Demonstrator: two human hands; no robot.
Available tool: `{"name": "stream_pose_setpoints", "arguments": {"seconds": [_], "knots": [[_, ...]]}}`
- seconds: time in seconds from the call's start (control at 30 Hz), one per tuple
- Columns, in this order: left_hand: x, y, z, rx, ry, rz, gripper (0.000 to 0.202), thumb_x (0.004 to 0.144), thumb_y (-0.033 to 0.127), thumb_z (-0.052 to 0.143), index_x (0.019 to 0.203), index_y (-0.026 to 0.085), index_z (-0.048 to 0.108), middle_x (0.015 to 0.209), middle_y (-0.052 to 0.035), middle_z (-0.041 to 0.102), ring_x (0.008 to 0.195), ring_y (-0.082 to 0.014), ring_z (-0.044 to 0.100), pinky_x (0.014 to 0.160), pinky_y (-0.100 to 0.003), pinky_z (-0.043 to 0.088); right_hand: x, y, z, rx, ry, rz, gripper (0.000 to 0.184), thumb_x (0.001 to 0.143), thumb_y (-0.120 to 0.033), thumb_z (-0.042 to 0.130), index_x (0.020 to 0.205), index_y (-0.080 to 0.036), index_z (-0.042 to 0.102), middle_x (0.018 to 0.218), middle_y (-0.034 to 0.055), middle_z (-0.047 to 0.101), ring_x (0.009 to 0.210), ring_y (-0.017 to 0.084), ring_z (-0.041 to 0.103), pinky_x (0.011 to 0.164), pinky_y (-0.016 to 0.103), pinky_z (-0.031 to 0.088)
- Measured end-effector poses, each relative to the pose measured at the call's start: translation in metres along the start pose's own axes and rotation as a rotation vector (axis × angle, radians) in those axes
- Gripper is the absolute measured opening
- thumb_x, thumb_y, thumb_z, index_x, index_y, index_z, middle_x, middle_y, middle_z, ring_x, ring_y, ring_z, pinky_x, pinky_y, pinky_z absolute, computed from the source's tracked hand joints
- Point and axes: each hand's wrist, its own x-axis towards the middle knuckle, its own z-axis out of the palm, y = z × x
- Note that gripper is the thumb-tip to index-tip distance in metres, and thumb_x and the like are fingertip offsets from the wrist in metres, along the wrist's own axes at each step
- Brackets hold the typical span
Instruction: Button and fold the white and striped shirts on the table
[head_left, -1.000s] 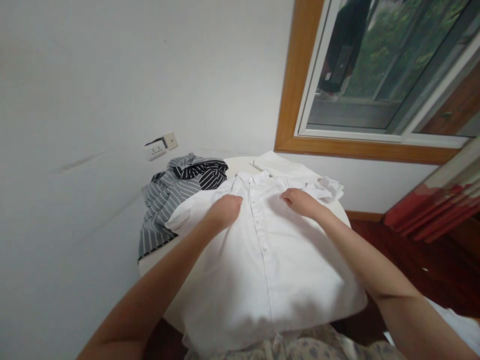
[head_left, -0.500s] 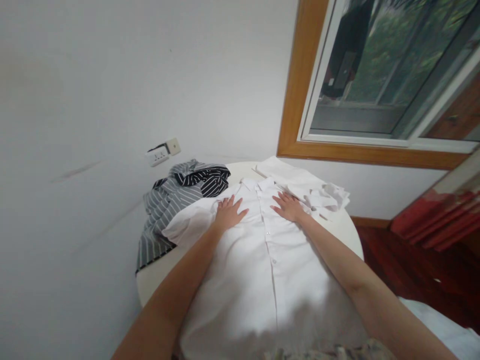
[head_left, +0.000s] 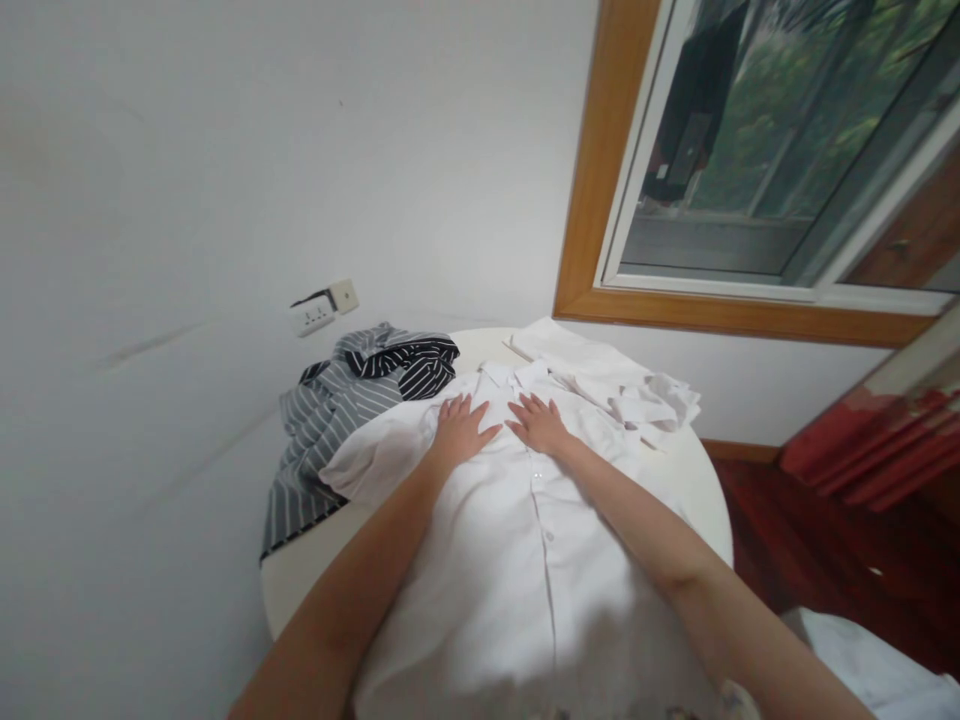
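Observation:
A white button-up shirt (head_left: 487,560) lies spread front side up, its collar at the far end and its button line running toward me. My left hand (head_left: 459,432) rests flat on the chest of the shirt, left of the buttons, fingers spread. Close beside it, my right hand (head_left: 541,424) lies flat over the button line just below the collar, fingers apart. Neither hand grips the cloth. The shirt's near end is in shadow and partly out of frame.
The round white table (head_left: 705,480) stands against the wall. A grey-and-black striped garment (head_left: 337,410) is heaped at its left, and white folded cloth (head_left: 592,360) lies at the back right. A wall socket (head_left: 313,316) and a wood-framed window (head_left: 750,305) are behind. More white fabric (head_left: 862,655) shows at lower right.
My right hand has slid left across the shirt, from its right chest to the button line, nearer my left hand. The left hand has barely moved.

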Motion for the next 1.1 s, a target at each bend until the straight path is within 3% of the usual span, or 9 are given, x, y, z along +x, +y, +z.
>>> {"name": "stream_pose_setpoints", "arguments": {"seconds": [0.13, 0.3, 0.4, 0.53, 0.7, 0.77, 0.83, 0.97, 1.1], "knots": [[-0.003, -0.001, -0.030, 0.063, 0.142, 0.053, 0.045, 0.090, 0.035, 0.046, 0.132, 0.021, 0.052, 0.134, -0.0128, 0.052, 0.125, -0.0295, 0.042, 0.104, -0.043, 0.032, -0.002, 0.000, 0.008, 0.003, 0.008, 0.033, 0.057, 0.096, -0.055, 0.026, 0.145, -0.029, 0.036, 0.156, 0.0040, 0.025, 0.144, 0.026, 0.018, 0.114, 0.053, 0.012], [-0.005, -0.020, -0.088, 0.188, 0.241, -0.144, 0.035, 0.086, 0.027, 0.049, 0.118, 0.016, 0.058, 0.115, -0.0168, 0.058, 0.114, -0.0342, 0.048, 0.093, -0.045, 0.038, -0.001, 0.004, 0.011, -0.017, 0.027, 0.021, 0.056, 0.096, -0.055, 0.025, 0.145, -0.029, 0.036, 0.156, 0.0042, 0.026, 0.144, 0.025, 0.018, 0.113, 0.052, 0.014], [-0.019, -0.041, -0.115, 0.241, 0.140, -0.288, 0.039, 0.085, 0.039, 0.052, 0.114, 0.013, 0.059, 0.112, -0.0198, 0.059, 0.113, -0.0375, 0.049, 0.089, -0.046, 0.041, 0.000, 0.004, 0.013, -0.026, 0.028, 0.025, 0.056, 0.096, -0.055, 0.025, 0.145, -0.029, 0.037, 0.156, 0.0044, 0.026, 0.143, 0.026, 0.019, 0.113, 0.053, 0.015], [-0.048, -0.066, -0.133, 0.259, -0.103, -0.403, 0.049, 0.081, 0.053, 0.055, 0.108, 0.013, 0.063, 0.109, -0.0206, 0.061, 0.110, -0.0390, 0.053, 0.087, -0.046, 0.044, 0.000, 0.005, 0.015, -0.024, 0.040, 0.016, 0.056, 0.096, -0.056, 0.025, 0.144, -0.029, 0.038, 0.155, 0.0047, 0.027, 0.143, 0.027, 0.021, 0.112, 0.054, 0.016], [-0.068, -0.076, -0.144, 0.232, -0.364, -0.375, 0.032, 0.082, 0.041, 0.056, 0.099, 0.017, 0.069, 0.111, -0.0170, 0.065, 0.105, -0.0344, 0.059, 0.085, -0.041, 0.046, -0.001, 0.005, 0.013, -0.006, 0.034, 0.009, 0.057, 0.096, -0.057, 0.025, 0.144, -0.030, 0.038, 0.155, 0.0046, 0.027, 0.143, 0.027, 0.021, 0.112, 0.054, 0.016], [-0.069, -0.075, -0.152, 0.211, -0.381, -0.413, 0.028, 0.084, 0.034, 0.051, 0.100, 0.020, 0.070, 0.111, -0.0141, 0.066, 0.104, -0.0329, 0.061, 0.084, -0.040, 0.047, -0.001, 0.005, 0.012, -0.004, 0.030, 0.013, 0.057, 0.096, -0.057, 0.025, 0.144, -0.030, 0.038, 0.155, 0.0046, 0.026, 0.143, 0.027, 0.020, 0.112, 0.054, 0.016], [-0.067, -0.070, -0.163, 0.176, -0.280, -0.471, 0.032, 0.086, 0.032, 0.045, 0.106, 0.021, 0.068, 0.109, -0.0130, 0.068, 0.102, -0.0321, 0.062, 0.083, -0.040, 0.047, -0.002, 0.004, 0.011, 0.001, 0.025, 0.018, 0.057, 0.096, -0.057, 0.026, 0.144, -0.030, 0.038, 0.155, 0.0046, 0.027, 0.143, 0.027, 0.020, 0.113, 0.054, 0.015], [-0.061, -0.055, -0.188, 0.164, 0.048, -0.549, 0.040, 0.093, 0.034, 0.031, 0.115, 0.017, 0.059, 0.094, -0.0143, 0.068, 0.091, -0.0305, 0.064, 0.079, -0.039, 0.048, -0.002, 0.004, 0.010, 0.009, 0.026, 0.015, 0.056, 0.096, -0.056, 0.027, 0.143, -0.030, 0.039, 0.155, 0.0045, 0.027, 0.143, 0.027, 0.020, 0.113, 0.053, 0.015], [-0.051, -0.041, -0.212, 0.079, 0.392, -0.455, 0.037, 0.095, 0.033, 0.026, 0.115, 0.016, 0.051, 0.095, -0.0121, 0.065, 0.092, -0.0274, 0.062, 0.082, -0.038, 0.047, -0.003, 0.005, 0.010, 0.022, 0.029, 0.009, 0.056, 0.096, -0.056, 0.028, 0.143, -0.029, 0.040, 0.155, 0.0048, 0.028, 0.143, 0.027, 0.021, 0.113, 0.053, 0.015]]}}
